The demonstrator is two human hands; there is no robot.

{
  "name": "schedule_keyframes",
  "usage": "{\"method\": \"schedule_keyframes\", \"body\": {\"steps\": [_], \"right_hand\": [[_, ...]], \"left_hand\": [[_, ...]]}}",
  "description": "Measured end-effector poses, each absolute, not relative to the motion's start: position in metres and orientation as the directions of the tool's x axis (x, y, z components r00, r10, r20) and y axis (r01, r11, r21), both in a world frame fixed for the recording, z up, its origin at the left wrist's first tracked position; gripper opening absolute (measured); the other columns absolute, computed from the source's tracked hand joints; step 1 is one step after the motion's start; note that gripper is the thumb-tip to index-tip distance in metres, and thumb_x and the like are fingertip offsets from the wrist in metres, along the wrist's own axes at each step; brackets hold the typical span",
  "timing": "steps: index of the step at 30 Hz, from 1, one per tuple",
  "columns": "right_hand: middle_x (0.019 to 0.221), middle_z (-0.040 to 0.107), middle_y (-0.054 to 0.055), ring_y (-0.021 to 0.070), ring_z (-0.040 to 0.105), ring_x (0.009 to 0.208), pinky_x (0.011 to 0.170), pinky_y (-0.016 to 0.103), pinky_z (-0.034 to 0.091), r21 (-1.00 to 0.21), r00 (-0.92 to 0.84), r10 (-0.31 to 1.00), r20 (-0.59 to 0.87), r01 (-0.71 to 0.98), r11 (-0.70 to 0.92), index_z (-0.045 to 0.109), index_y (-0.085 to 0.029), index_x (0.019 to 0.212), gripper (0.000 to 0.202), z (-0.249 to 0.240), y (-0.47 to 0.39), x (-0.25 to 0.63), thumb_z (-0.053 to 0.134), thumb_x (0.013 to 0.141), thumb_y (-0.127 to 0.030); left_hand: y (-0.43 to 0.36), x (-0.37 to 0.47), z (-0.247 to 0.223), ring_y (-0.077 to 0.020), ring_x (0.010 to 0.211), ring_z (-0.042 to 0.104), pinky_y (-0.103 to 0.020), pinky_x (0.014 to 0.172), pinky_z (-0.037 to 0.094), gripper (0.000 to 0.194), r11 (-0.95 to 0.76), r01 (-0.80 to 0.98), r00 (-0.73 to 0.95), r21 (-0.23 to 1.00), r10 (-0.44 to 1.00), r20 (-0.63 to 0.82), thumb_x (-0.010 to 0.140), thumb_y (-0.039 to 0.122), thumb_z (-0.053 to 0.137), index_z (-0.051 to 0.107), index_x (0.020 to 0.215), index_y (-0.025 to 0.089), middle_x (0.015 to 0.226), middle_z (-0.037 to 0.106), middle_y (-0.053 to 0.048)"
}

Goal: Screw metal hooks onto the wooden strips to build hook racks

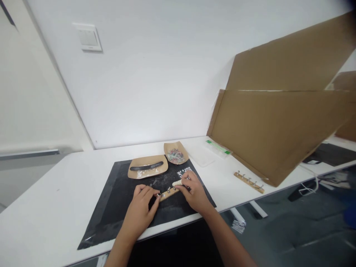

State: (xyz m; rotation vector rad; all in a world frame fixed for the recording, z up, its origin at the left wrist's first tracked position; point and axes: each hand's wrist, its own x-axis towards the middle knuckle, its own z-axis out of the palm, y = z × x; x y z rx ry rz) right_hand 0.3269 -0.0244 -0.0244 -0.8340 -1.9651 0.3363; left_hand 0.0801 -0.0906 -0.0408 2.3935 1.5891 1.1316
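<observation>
A narrow wooden strip point(164, 195) with a row of small metal screw clamps lies on the black mat point(111, 207). At its left end my left hand point(141, 207) is closed, thumb and fingers pinching the strip near a small whitish bit. My right hand point(194, 191) is closed over the strip's other end. A whitish, rounded, stick-like piece point(177, 183) juts from its fingers; whether it is gripped or covers a fingertip I cannot make out. Small dark slivers point(153, 183) lie just beyond my left fingers.
Behind the hands, a cardboard tray point(133, 163) holds a dark curved strip point(147, 166) and white bits. Another tray point(168, 146) holds small colourful pieces. White pieces point(185, 171) lie on the mat. At right are a second clamp strip point(249, 181), a green-and-clear case point(218, 147) and a large cardboard box point(272, 126).
</observation>
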Motion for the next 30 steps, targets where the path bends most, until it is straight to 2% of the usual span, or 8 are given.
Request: {"method": "schedule_keyframes", "body": {"steps": [7, 12, 18, 22, 26, 30], "right_hand": [[0.091, 0.056, 0.003, 0.0191, 0.054, 0.08, 0.069, 0.033, 0.048, -0.575, -0.35, 0.692, 0.632, 0.387, 0.721, 0.058, -0.021, 0.073, 0.032, -0.0272, -0.0253, 0.3273, 0.081, 0.093, -0.033], [0.088, 0.054, 0.003, 0.0193, 0.053, 0.079, 0.067, 0.032, 0.046, -0.585, -0.347, 0.696, 0.629, 0.379, 0.717, 0.056, -0.021, 0.072, 0.037, -0.0267, -0.0254, 0.3265, 0.084, 0.09, -0.038], [0.085, 0.052, 0.002, 0.0183, 0.052, 0.075, 0.067, 0.033, 0.044, -0.601, -0.327, 0.716, 0.617, 0.391, 0.697, 0.052, -0.022, 0.072, 0.034, -0.0276, -0.0246, 0.3259, 0.071, 0.1, -0.027], [0.088, 0.052, 0.003, 0.0198, 0.055, 0.082, 0.074, 0.035, 0.044, -0.6, -0.32, 0.72, 0.616, 0.401, 0.692, 0.05, -0.022, 0.075, 0.031, -0.0284, -0.0237, 0.3259, 0.061, 0.104, -0.022], [0.089, 0.053, 0.003, 0.0198, 0.054, 0.081, 0.072, 0.034, 0.044, -0.594, -0.332, 0.716, 0.614, 0.403, 0.696, 0.05, -0.022, 0.075, 0.03, -0.0276, -0.024, 0.3264, 0.062, 0.103, -0.021], [0.088, 0.054, 0.003, 0.019, 0.054, 0.079, 0.067, 0.033, 0.043, -0.587, -0.357, 0.708, 0.609, 0.397, 0.705, 0.057, -0.022, 0.078, 0.024, -0.0269, -0.0246, 0.3272, 0.066, 0.101, -0.019]], "left_hand": [[-0.091, 0.0803, -0.0406, -0.0292, 0.104, 0.058, -0.047, 0.097, 0.052, 0.015, -0.464, 0.78, 0.201, 0.421, 0.822, 0.533, 0.104, 0.029, 0.06, 0.072, 0.109, 0.022, 0.107, 0.074, -0.008], [-0.0912, 0.0806, -0.0401, -0.0286, 0.105, 0.058, -0.046, 0.096, 0.052, 0.015, -0.462, 0.78, 0.202, 0.422, 0.824, 0.53, 0.104, 0.027, 0.06, 0.073, 0.109, 0.022, 0.107, 0.074, -0.008], [-0.0914, 0.0813, -0.04, -0.0286, 0.105, 0.058, -0.047, 0.096, 0.052, 0.015, -0.463, 0.779, 0.206, 0.423, 0.825, 0.526, 0.105, 0.027, 0.058, 0.071, 0.109, 0.021, 0.106, 0.074, -0.009], [-0.0915, 0.0819, -0.0399, -0.0285, 0.105, 0.057, -0.047, 0.097, 0.052, 0.014, -0.464, 0.78, 0.206, 0.421, 0.824, 0.528, 0.105, 0.027, 0.058, 0.071, 0.108, 0.021, 0.107, 0.073, -0.008], [-0.0924, 0.0814, -0.0404, -0.0294, 0.109, 0.057, -0.048, 0.099, 0.051, 0.016, -0.465, 0.781, 0.207, 0.416, 0.822, 0.531, 0.103, 0.03, 0.063, 0.07, 0.114, 0.021, 0.108, 0.072, -0.009], [-0.0937, 0.0809, -0.0401, -0.0313, 0.114, 0.056, -0.05, 0.103, 0.05, 0.031, -0.451, 0.788, 0.18, 0.418, 0.819, 0.545, 0.098, 0.038, 0.071, 0.066, 0.123, 0.021, 0.114, 0.071, -0.009]]}}
